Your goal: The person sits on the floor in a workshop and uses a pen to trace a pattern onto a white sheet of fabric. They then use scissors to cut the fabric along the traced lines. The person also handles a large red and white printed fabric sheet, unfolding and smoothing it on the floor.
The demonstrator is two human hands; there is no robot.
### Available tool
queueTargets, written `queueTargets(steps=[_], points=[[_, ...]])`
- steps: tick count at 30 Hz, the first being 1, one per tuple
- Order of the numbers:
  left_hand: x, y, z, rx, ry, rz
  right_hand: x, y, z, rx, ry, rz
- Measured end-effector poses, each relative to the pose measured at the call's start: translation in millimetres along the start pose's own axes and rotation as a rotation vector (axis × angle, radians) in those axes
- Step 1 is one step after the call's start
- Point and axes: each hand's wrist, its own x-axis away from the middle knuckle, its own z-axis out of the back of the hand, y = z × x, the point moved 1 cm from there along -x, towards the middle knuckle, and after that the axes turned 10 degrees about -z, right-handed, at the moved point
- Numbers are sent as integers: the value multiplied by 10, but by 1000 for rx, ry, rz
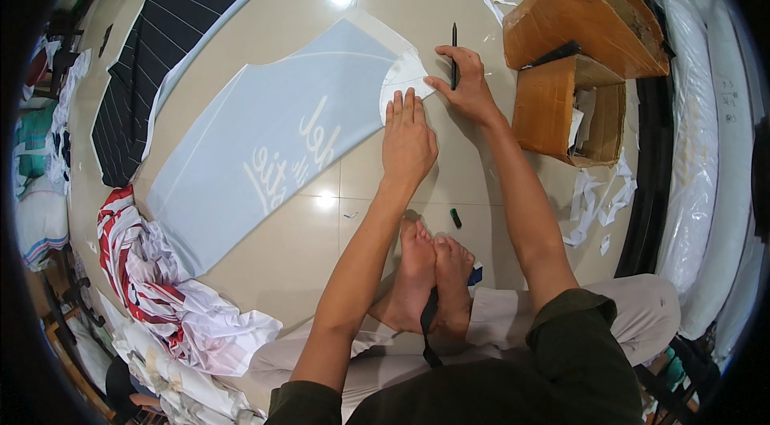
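My left hand (411, 140) lies flat, fingers stretched, with its fingertips on the lower edge of a small white piece with a curved edge (401, 76). That piece rests on the narrow right end of a light blue-grey cloth panel (208, 152), which is spread on the floor and has pale lettering and thin pale lines. My right hand (469, 88) holds a slim black pen (455, 56) upright between its fingers. The thumb of that hand reaches to the right edge of the white piece.
Two brown cardboard boxes (561, 20) stand at the right, with white scraps (589, 200) beside them and long plastic-wrapped rolls (694, 144) behind. Black striped cloth (176, 16) lies at the upper left. Red-and-white cloth (136, 265) is bunched at the lower left. A small dark cap-like object (455, 218) lies near my feet.
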Motion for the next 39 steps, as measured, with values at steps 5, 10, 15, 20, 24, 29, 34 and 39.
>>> queueTargets(steps=[5,10,15,20,24,29,34,39], points=[[-13,-5,-3,3,-10,3,-31,28,2,24,-9,24],[-17,-5,-9,13,11,4,-39,47,-4,19,-16,27],[-25,-13,-31,28,-7,21,-42,53,-2,7,0,41],[11,-42,-60,42,21,22,-107,19,69,-224,-37,-56],[3,-15,-102,15,38,11,-219,66,137,-451,63,-44],[28,-43,-126,13,26,21,-330,-317,296,-657,12,-190],[51,-53,-142,13,40,27,-345,-548,109,-838,-162,-294],[39,-35,-106,1,-2,53,-262,-630,-156,-674,-420,-197]])
